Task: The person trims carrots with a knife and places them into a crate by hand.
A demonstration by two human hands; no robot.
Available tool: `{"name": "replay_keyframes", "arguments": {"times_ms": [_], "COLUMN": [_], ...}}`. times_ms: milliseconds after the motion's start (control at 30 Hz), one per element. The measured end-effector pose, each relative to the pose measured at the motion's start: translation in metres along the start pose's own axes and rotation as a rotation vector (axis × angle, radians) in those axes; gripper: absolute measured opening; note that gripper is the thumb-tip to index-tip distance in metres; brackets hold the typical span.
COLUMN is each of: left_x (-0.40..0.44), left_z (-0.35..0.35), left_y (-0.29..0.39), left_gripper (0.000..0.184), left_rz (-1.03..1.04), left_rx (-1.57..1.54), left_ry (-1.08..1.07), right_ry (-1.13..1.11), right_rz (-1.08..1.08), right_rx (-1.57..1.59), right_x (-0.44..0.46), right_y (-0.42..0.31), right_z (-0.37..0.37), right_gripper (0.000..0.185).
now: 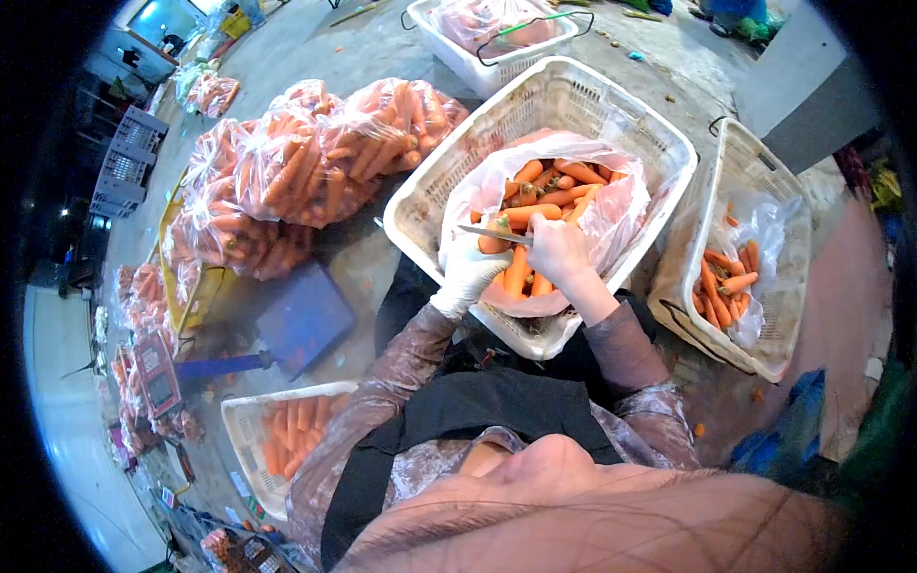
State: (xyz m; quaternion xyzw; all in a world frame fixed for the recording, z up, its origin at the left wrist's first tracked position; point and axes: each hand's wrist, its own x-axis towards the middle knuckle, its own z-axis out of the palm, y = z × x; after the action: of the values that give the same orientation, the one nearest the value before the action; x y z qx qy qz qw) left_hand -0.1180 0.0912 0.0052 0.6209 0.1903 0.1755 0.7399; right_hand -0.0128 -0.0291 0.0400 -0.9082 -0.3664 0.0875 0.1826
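Observation:
My left hand (466, 270), in a white glove, is closed around a carrot (496, 236) whose top end points up. My bare right hand (558, 248) grips a knife (494, 233), its blade lying across the top end of that carrot. Both hands are over a pinkish plastic bag (619, 212) full of loose carrots (564, 197). The bag stands open inside a large white plastic crate (669, 141) in front of me. The knife's handle is hidden in my right fist.
Bagged carrots (296, 162) are heaped at the left. Near them are a blue platform (308, 320) and a scale display (158, 372). A white crate (783, 296) with carrots stands at the right, another crate (287, 435) at lower left, and a third (497, 72) beyond. A pillar (812, 86) rises at upper right.

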Motion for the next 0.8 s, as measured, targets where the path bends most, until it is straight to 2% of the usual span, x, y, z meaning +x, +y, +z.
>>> {"name": "replay_keyframes", "arguments": {"times_ms": [67,100,133,167,200,233,267,333,400,467,533,567,600,667,733,800], "left_x": [-0.005,-0.019,-0.02,-0.022,-0.028,-0.024,-0.025,-0.007,-0.003,-0.006,-0.005,-0.006,-0.008,-0.017,-0.034,-0.072], "left_z": [-0.006,0.004,0.001,-0.002,-0.01,-0.013,-0.006,-0.002,0.0,0.005,-0.019,-0.03,-0.04,-0.063,-0.096,-0.139], "left_y": [-0.006,0.02,0.006,-0.007,-0.01,0.002,0.007,0.002,0.01,0.022,0.002,-0.007,-0.009,-0.009,-0.001,0.008], "left_gripper": [0.035,0.035,0.036,0.037,0.038,0.043,0.045,0.053,0.056,0.055,0.054,0.052,0.052,0.049,0.049,0.054], "left_rz": [0.001,-0.254,-0.27,-0.289,-0.248,-0.303,-0.275,-0.318,-0.383,-0.348,-0.34,-0.337,-0.325,-0.314,-0.147,-0.132], "left_rx": [0.067,-0.251,-0.306,-0.358,-0.432,-0.639,-0.772,-1.378,-1.172,-1.018,-1.169,-1.23,-1.221,-1.244,-1.076,-1.053], "left_ry": [-0.155,-0.176,-0.249,-0.323,-0.453,-0.737,-0.549,-0.58,-0.057,0.173,-0.241,-0.36,-0.339,-0.488,-0.594,-0.474], "right_ry": [-0.006,-0.103,-0.198,-0.222,-0.305,-0.217,-0.137,-0.017,-0.018,-0.025,-0.033,-0.028,-0.037,-0.05,0.018,0.102], "right_rz": [0.017,0.059,0.102,0.236,0.247,0.271,0.319,0.312,0.304,0.301,0.213,0.21,0.19,0.202,0.15,-0.019], "right_rx": [-0.015,-0.108,-0.203,-0.176,-0.227,-0.193,-0.14,-0.025,-0.004,0.033,0.04,-0.003,0.009,-0.056,-0.026,0.016], "right_x": [-0.005,-0.003,-0.002,-0.004,0.004,0.004,0.006,0.005,0.007,0.013,0.022,0.025,0.027,0.029,0.029,0.017], "right_y": [0.008,0.019,0.031,0.045,0.081,0.083,0.081,0.077,0.065,0.059,0.06,0.06,0.056,0.044,0.046,0.048], "right_z": [0.005,0.01,0.012,0.013,0.029,0.024,0.015,0.0,-0.009,-0.006,0.001,0.004,0.0,-0.014,-0.01,-0.01], "right_gripper": [0.015,0.015,0.016,0.02,0.022,0.023,0.023,0.025,0.025,0.025,0.027,0.026,0.026,0.028,0.029,0.031]}}
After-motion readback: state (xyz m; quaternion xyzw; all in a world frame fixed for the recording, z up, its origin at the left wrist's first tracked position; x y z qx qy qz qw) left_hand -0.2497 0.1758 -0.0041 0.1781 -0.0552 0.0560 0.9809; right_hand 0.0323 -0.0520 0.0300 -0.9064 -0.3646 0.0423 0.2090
